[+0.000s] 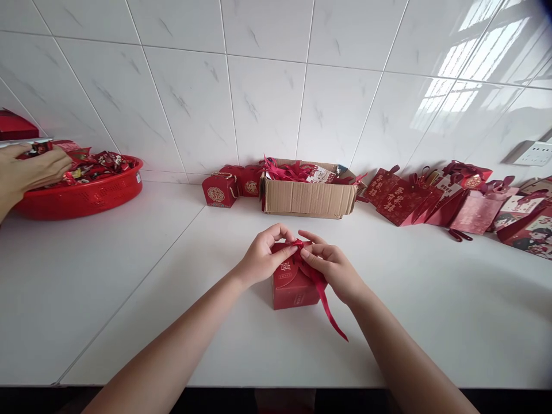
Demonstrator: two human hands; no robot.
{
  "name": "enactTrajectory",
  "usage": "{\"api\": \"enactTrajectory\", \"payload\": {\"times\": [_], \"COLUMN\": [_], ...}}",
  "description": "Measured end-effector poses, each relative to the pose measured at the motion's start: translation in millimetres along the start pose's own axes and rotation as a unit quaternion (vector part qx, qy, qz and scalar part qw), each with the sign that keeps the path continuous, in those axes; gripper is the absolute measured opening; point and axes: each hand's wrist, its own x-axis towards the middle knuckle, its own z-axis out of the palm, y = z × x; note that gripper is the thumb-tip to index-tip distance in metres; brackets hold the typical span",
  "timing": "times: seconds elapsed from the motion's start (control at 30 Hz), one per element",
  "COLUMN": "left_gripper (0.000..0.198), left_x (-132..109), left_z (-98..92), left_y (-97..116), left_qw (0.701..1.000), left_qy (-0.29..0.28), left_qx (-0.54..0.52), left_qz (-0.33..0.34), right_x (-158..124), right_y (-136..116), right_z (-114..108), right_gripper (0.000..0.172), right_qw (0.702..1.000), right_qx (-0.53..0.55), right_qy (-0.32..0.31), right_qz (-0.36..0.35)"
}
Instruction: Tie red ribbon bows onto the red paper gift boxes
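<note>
A red gift box with pale printed characters stands on the white table in front of me. On its top, a red ribbon is gathered, one loose tail trailing down the right side to the table. My left hand pinches the ribbon between thumb and fingers at the box's upper left. From the right, my right hand pinches the same ribbon close by, its fingertips almost meeting the left ones. Whether the ribbon is knotted is hidden by the fingers.
Another person's hand reaches over a red plastic basket of wrapped sweets at left. Against the tiled wall stand a small red box and a cardboard box of ribbons. Several red gift bags line the right side.
</note>
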Motion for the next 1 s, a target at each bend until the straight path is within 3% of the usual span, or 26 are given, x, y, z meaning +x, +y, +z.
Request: {"api": "enactTrajectory", "payload": {"times": [0.23, 0.4, 0.57, 0.7, 0.87, 1.0], "left_gripper": [0.015, 0.016, 0.019, 0.016, 0.017, 0.016], "left_x": [4.3, 4.2, -6.6, -7.6, -0.3, 2.1], "left_z": [0.9, -12.7, -29.5, -30.3, -28.6, -28.6], "left_y": [-2.4, 5.3, 24.1, 25.2, 14.9, 9.9], "left_qw": [0.999, 0.989, 0.966, 0.963, 0.978, 0.981], "left_qy": [-0.026, 0.023, -0.09, -0.066, -0.02, -0.02], "left_qx": [-0.006, 0.14, 0.242, 0.261, 0.207, 0.194], "left_qz": [0.016, 0.039, 0.009, 0.015, 0.001, 0.006], "right_x": [1.6, 0.7, -2.7, -3.0, -4.7, -8.3], "right_y": [2.1, 8.0, 3.9, 0.7, -3.1, -5.9], "right_z": [2.9, 13.0, 15.8, 14.2, 11.0, 5.4], "right_gripper": [0.031, 0.028, 0.024, 0.02, 0.024, 0.025], "right_qw": [0.997, 0.996, 0.998, 0.999, 0.994, 0.968], "right_qx": [0.045, 0.08, 0.051, 0.032, -0.102, -0.239], "right_qy": [-0.053, -0.028, -0.031, -0.027, -0.02, -0.007], "right_qz": [-0.025, -0.031, -0.024, -0.016, -0.028, -0.075]}}
